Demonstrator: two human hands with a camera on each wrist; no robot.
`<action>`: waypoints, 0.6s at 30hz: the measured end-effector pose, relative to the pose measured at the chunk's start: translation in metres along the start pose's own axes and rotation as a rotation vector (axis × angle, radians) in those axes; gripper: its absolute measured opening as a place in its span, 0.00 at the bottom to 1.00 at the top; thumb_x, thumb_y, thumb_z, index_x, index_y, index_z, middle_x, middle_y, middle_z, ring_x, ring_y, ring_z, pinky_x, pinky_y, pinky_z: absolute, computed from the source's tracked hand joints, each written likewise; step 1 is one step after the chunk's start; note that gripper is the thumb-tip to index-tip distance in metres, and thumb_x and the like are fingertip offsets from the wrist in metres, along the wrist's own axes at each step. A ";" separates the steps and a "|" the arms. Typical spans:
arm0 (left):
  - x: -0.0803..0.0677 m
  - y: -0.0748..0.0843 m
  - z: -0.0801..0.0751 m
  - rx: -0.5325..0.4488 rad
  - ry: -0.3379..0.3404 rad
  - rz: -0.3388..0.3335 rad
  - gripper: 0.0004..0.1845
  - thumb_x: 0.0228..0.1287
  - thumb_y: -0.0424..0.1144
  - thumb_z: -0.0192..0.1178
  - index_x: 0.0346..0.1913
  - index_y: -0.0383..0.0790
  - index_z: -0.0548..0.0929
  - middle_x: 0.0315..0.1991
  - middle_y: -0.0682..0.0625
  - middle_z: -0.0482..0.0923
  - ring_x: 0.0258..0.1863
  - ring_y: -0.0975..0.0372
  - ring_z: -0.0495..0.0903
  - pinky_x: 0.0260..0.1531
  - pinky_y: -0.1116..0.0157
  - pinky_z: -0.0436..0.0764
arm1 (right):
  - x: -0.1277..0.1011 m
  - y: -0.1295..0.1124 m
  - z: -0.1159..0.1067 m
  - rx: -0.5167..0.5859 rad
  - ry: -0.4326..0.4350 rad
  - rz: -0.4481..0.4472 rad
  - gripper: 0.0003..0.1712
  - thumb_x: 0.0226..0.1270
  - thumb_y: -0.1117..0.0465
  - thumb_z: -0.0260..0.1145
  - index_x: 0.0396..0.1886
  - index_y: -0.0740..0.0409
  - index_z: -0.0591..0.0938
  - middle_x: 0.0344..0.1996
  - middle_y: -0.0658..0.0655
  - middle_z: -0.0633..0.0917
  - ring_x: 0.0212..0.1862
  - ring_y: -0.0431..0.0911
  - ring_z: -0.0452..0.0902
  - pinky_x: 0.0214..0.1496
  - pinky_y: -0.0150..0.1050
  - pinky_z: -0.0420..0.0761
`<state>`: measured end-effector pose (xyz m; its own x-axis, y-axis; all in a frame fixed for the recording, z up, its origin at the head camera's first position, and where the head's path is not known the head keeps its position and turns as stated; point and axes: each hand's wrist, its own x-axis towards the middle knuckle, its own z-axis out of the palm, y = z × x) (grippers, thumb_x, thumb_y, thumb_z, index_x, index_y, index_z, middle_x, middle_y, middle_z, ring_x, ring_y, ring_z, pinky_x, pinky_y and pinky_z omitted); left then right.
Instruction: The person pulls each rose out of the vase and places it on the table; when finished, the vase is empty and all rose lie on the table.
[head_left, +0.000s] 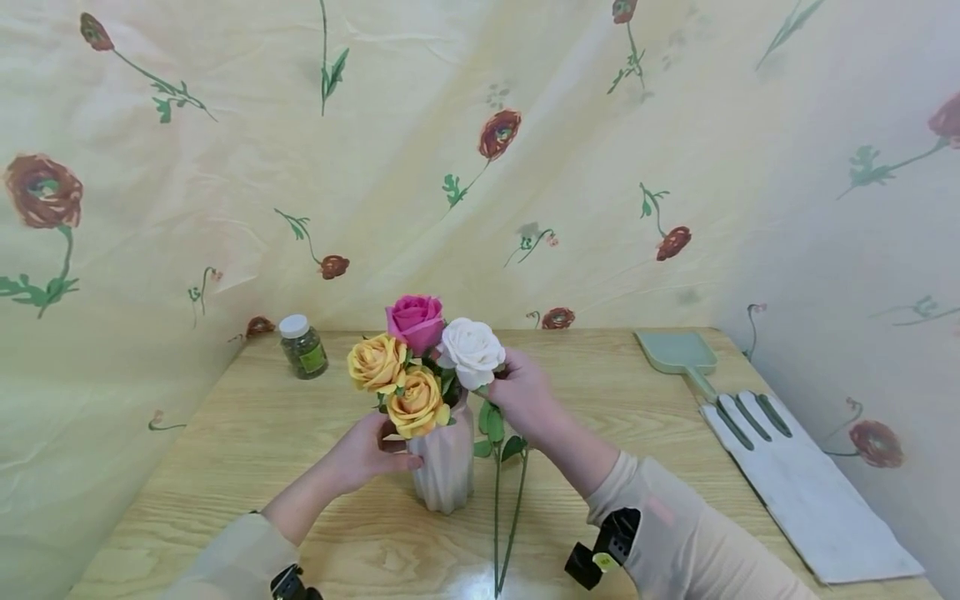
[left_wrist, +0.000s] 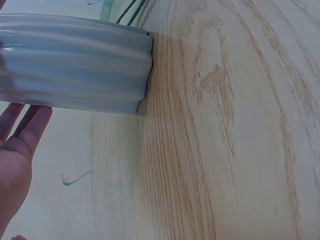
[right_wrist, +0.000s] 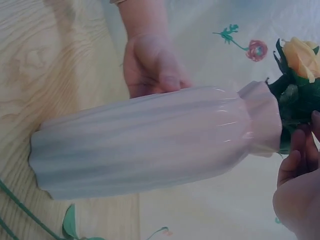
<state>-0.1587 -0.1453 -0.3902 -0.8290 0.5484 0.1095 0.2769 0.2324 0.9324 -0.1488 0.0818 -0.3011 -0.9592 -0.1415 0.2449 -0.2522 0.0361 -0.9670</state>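
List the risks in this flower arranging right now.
1. The ribbed vase is tall and narrow, and the left hand only touches its side; a push from the right hand at the white rose might tip it.
2. Two loose stems lie on the table beside the vase base; a sleeve could sweep them off.
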 end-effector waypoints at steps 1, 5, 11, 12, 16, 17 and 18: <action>0.000 0.000 0.000 0.001 0.000 -0.011 0.33 0.47 0.35 0.65 0.57 0.41 0.63 0.51 0.47 0.67 0.49 0.56 0.69 0.49 0.62 0.71 | 0.001 -0.002 0.000 0.019 0.006 -0.004 0.19 0.48 0.76 0.60 0.44 0.68 0.77 0.40 0.61 0.79 0.40 0.44 0.74 0.41 0.36 0.76; 0.000 0.000 0.000 -0.011 0.002 -0.037 0.35 0.46 0.35 0.65 0.58 0.42 0.62 0.52 0.47 0.66 0.49 0.55 0.69 0.49 0.59 0.71 | 0.004 -0.011 -0.004 0.084 0.007 -0.060 0.19 0.50 0.73 0.63 0.45 0.68 0.75 0.36 0.57 0.80 0.35 0.44 0.75 0.38 0.37 0.77; -0.001 0.002 0.000 -0.024 0.013 -0.051 0.36 0.45 0.40 0.67 0.58 0.47 0.61 0.52 0.48 0.65 0.49 0.54 0.69 0.46 0.62 0.73 | 0.009 -0.015 -0.010 0.241 -0.033 -0.115 0.18 0.54 0.72 0.61 0.46 0.69 0.73 0.37 0.62 0.78 0.32 0.47 0.77 0.40 0.44 0.78; -0.001 0.002 0.001 -0.024 0.014 -0.054 0.37 0.44 0.41 0.67 0.59 0.48 0.61 0.52 0.48 0.65 0.49 0.54 0.69 0.46 0.62 0.74 | 0.009 -0.015 -0.010 0.275 -0.032 -0.111 0.18 0.54 0.73 0.60 0.47 0.69 0.73 0.39 0.64 0.77 0.33 0.48 0.77 0.41 0.45 0.78; -0.002 0.003 0.001 -0.014 0.022 -0.072 0.40 0.43 0.44 0.68 0.60 0.50 0.59 0.53 0.48 0.65 0.49 0.54 0.69 0.46 0.60 0.74 | 0.011 -0.015 -0.012 0.374 -0.026 -0.089 0.19 0.55 0.74 0.59 0.49 0.67 0.72 0.42 0.68 0.73 0.35 0.48 0.78 0.44 0.46 0.76; -0.002 0.004 0.000 -0.011 0.025 -0.076 0.40 0.43 0.44 0.68 0.61 0.51 0.59 0.53 0.48 0.65 0.49 0.54 0.69 0.46 0.59 0.73 | 0.012 -0.016 -0.013 0.393 -0.027 -0.093 0.19 0.55 0.75 0.58 0.49 0.66 0.72 0.42 0.66 0.74 0.35 0.48 0.78 0.44 0.45 0.76; -0.002 0.004 0.000 -0.007 0.028 -0.078 0.41 0.42 0.43 0.68 0.61 0.51 0.59 0.53 0.48 0.65 0.49 0.54 0.69 0.47 0.59 0.73 | 0.013 -0.017 -0.013 0.411 -0.031 -0.098 0.19 0.55 0.75 0.58 0.48 0.66 0.73 0.40 0.64 0.75 0.35 0.48 0.78 0.44 0.45 0.76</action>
<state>-0.1562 -0.1454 -0.3868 -0.8610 0.5065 0.0457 0.2075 0.2679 0.9408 -0.1583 0.0922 -0.2811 -0.9272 -0.1546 0.3412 -0.2642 -0.3759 -0.8882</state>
